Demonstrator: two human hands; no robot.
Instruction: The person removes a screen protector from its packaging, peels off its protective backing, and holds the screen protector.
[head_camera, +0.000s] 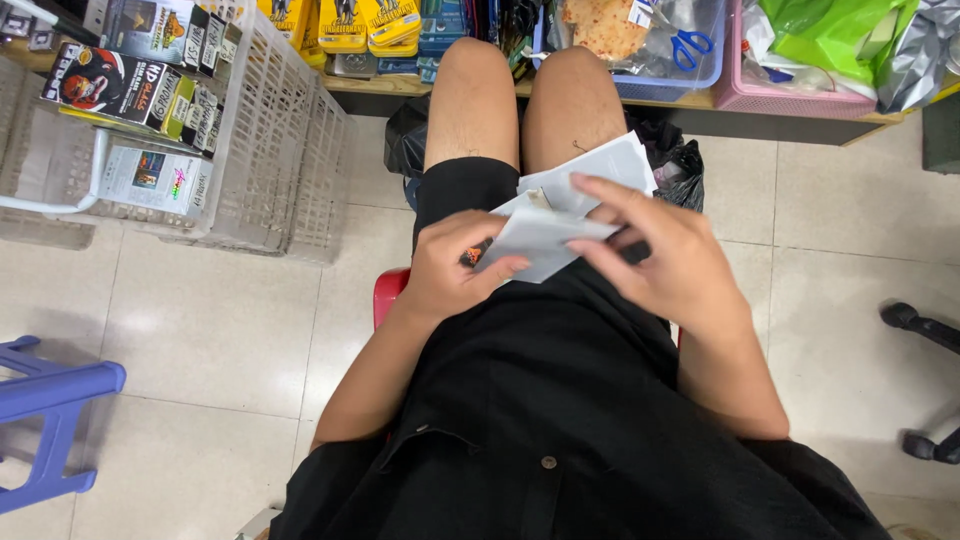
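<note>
I sit on a red stool (386, 292) in black clothes, with both hands over my lap. My left hand (452, 268) pinches the lower left edge of a white paper packet (535, 240), its thumb on top. My right hand (665, 255) grips the same packet from the right, its fingers spread across the front. Behind it a stack of more white packets (610, 165) rests on my right thigh. A small dark and orange thing (474, 254) shows under the left fingers; I cannot tell what it is.
A white plastic basket (265, 150) of boxed goods stands at the left. A low shelf (640, 100) ahead carries yellow packs, a blue bin with scissors (690, 45) and a pink bin (790, 95). A blue stool (45, 400) is at lower left, chair wheels (920, 325) at right.
</note>
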